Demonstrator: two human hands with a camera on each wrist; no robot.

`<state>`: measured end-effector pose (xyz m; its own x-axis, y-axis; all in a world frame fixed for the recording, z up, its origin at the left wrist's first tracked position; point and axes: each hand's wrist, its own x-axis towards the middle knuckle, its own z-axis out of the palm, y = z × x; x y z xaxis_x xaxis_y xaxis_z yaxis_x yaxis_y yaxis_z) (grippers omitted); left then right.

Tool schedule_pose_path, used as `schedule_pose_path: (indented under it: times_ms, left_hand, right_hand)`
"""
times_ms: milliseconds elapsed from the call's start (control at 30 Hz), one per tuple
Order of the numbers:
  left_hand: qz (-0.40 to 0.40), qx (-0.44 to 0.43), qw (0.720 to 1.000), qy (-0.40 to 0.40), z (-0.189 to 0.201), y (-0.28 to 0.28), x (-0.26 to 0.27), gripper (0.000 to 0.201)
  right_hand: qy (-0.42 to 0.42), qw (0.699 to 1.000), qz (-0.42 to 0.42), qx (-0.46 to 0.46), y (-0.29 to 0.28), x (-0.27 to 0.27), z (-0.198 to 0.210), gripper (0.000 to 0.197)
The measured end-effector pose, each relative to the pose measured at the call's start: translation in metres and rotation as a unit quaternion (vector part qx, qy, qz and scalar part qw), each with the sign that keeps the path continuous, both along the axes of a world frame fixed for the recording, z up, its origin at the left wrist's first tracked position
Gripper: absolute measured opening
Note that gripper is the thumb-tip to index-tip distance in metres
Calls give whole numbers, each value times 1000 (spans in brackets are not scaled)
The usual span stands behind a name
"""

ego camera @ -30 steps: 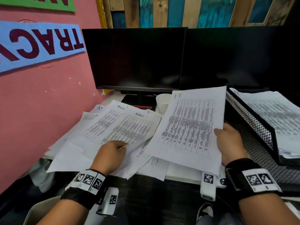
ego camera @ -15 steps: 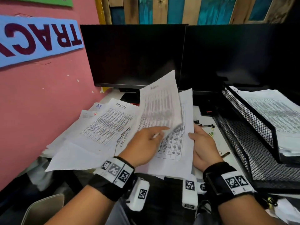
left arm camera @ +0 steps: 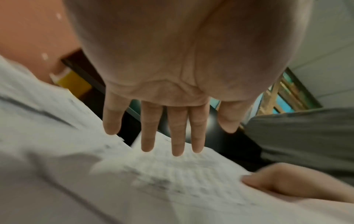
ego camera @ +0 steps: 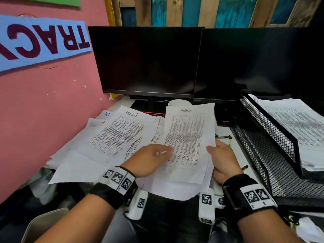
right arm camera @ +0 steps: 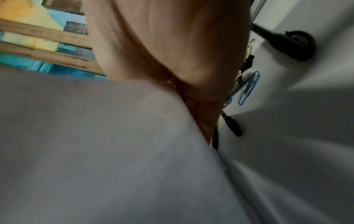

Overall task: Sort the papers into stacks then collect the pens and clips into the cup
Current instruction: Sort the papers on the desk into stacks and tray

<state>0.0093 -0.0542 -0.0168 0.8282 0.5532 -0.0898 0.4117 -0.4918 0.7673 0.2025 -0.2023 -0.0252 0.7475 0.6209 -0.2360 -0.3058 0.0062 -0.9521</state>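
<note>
1. The right hand holds the right edge of a small bundle of printed sheets, thumb on top and fingers beneath; the top sheet is headed "Admin". In the right wrist view the palm presses against the underside of the paper, and the fingers there are hidden.
2. The left hand lies flat above the lower left part of that sheet, its grip wide. In the left wrist view its fingers are straight and spread over the printed page. That view is blurred, so whether the fingertips touch the paper cannot be told.
3. At 9 o'clock from the held bundle, a loose spread of papers covers the surface, topped by a sheet headed "Task list"; another, marked "AT", peeks out behind it.
4. A white cup stands at 12 o'clock from the bundle, just in front of the monitor stand, partly hidden by the sheet's top edge.
5. At 3 o'clock from the right hand, a pen with a black binder clip lies on the surface, and colored paper clips lie near it. Another pen shows beside the right wrist.
6. Further toward 3 o'clock sits a black mesh tray with a stack of printed papers on its upper tier.
</note>
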Motion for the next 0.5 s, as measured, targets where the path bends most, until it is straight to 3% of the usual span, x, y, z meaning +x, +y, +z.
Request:
schedule_pose_path:
  times_ms: [133,233,333,400,500]
  left_hand:
    - [99,67,988,95,-10,41,-39,34]
    - [119,118,971,169,-22,57,-59,69]
    - [123,108,963,212,-27,61,-69,100]
    - [153,120,952,234,-30,60,-71,96]
    - [213,160,941,209,-34,66,-75,72]
  right_hand:
    - [20,999,-4,35,-1,1,3,39]
    - [36,998,11,50,5,-4,3,39]
    - [41,998,31,44,14,-10,0,38]
    - [41,998,46,27,19,-14,-6,38]
    - [30,995,98,-13,24,-22,-15,34]
